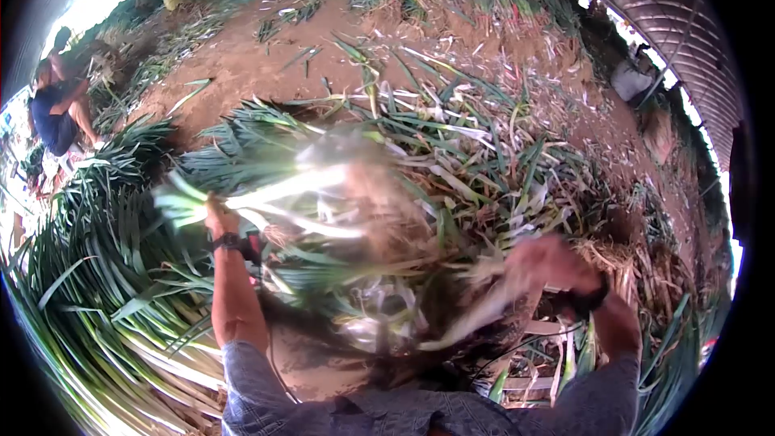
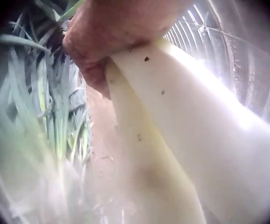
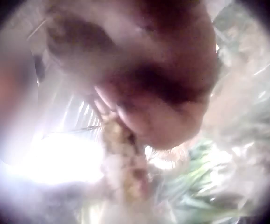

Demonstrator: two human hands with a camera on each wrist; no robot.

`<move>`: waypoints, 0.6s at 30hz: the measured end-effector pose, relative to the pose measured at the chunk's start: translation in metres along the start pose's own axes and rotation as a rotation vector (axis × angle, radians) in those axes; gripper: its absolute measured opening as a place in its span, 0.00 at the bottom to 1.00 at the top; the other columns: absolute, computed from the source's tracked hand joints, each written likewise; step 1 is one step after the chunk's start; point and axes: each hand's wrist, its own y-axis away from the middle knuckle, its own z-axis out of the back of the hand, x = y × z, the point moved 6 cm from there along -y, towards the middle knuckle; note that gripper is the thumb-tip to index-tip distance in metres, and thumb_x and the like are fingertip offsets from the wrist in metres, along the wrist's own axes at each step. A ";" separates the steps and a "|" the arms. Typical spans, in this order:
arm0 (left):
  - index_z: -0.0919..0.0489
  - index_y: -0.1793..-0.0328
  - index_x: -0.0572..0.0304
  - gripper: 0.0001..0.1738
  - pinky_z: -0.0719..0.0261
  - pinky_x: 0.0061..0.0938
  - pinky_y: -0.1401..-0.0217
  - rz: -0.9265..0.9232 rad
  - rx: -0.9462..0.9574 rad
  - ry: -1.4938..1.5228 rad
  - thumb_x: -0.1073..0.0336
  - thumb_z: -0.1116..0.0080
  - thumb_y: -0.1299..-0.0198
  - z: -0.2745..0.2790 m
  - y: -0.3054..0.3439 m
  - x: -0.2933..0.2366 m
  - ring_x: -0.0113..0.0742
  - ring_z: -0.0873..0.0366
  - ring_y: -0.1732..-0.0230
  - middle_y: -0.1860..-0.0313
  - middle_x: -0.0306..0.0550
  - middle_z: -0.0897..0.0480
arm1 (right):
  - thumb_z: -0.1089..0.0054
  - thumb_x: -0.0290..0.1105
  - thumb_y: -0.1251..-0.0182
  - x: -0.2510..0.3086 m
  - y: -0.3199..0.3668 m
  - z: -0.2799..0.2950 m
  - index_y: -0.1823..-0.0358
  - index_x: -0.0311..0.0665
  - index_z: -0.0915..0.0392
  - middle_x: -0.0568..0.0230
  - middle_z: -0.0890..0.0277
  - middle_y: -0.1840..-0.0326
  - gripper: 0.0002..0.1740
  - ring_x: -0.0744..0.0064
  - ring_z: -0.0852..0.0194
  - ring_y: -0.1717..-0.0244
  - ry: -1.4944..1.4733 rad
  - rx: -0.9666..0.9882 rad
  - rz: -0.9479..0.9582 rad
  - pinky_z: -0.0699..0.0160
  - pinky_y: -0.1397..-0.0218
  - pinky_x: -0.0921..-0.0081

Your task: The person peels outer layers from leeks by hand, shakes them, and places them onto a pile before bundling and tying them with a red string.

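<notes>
My left hand grips a small bunch of green onions; their green tops stick out to the left and their white stalks to the right. Close up in the left wrist view, two thick white stalks with small dark specks come out from under the curled fingers. At the right, my right hand is blurred by motion. From its fingers trails a pale, limp strip of onion peel, down toward my lap. The right wrist view shows curled fingers pinching this yellow-brown, withered peel.
Long green onions lie heaped along my left. Ahead spreads a litter of stripped leaves on bare soil. Another person sits at the far left. A ribbed tunnel roof arches over the right side.
</notes>
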 end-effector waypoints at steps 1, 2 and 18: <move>0.24 0.60 0.61 0.15 0.18 0.52 0.52 -0.145 0.053 -0.097 0.57 0.35 0.38 0.020 -0.031 0.003 0.50 0.20 0.61 0.66 0.50 0.20 | 0.39 0.33 0.28 0.004 0.025 0.045 0.36 0.37 0.25 0.57 0.18 0.46 0.21 0.66 0.15 0.59 -0.009 -0.362 -0.218 0.12 0.58 0.68; 0.23 0.62 0.61 0.16 0.18 0.52 0.51 0.149 -0.001 0.053 0.56 0.35 0.38 0.010 -0.009 -0.007 0.49 0.20 0.61 0.66 0.49 0.20 | 0.39 0.35 0.28 -0.007 0.037 0.080 0.31 0.37 0.31 0.53 0.27 0.36 0.26 0.62 0.19 0.47 0.620 -0.505 -0.222 0.12 0.52 0.66; 0.26 0.50 0.54 0.14 0.21 0.50 0.49 0.197 0.524 0.297 0.62 0.38 0.40 -0.116 0.130 0.027 0.40 0.18 0.60 0.63 0.42 0.17 | 0.58 0.43 0.18 -0.044 -0.210 -0.141 0.41 0.32 0.23 0.56 0.20 0.46 0.23 0.67 0.24 0.46 -0.549 -0.766 0.245 0.31 0.33 0.69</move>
